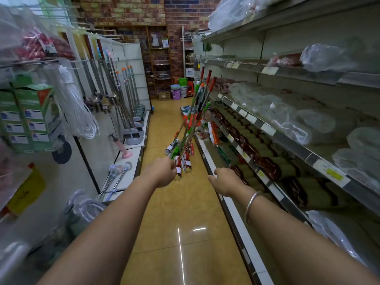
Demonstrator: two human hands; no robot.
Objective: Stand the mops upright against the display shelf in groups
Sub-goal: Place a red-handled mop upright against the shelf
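- A bundle of mops (191,128) sits in the middle of a shop aisle, tilted rather than upright, with the handles running up and away to the right.
- The handle tops, capped red, orange and green, lean toward the display shelf (265,128) on the right; whether they touch it cannot be told.
- The lower ends of the mops, wrapped in red and white labels, are nearest the viewer, above the yellow tiled floor (185,212).
- The left hand (162,171) is curled at the lower ends of the bundle; its grip looks closed on the mops, fingers hidden from view.
- The right hand (224,182) is just beside the bundle, apart from it, near the shelf's lower edge, fingers relaxed and holding nothing.
- A silver bangle (251,206) circles the right forearm.
- The display shelf holds rows of dark rolled goods and clear plastic-wrapped bundles.
- Across the aisle on the left, other long-handled mops (123,103) hang and stand against a white panel.
- Green boxes (26,116) are stacked at far left.
- Coloured buckets (176,91) stand at the far end before a brick wall (127,13).
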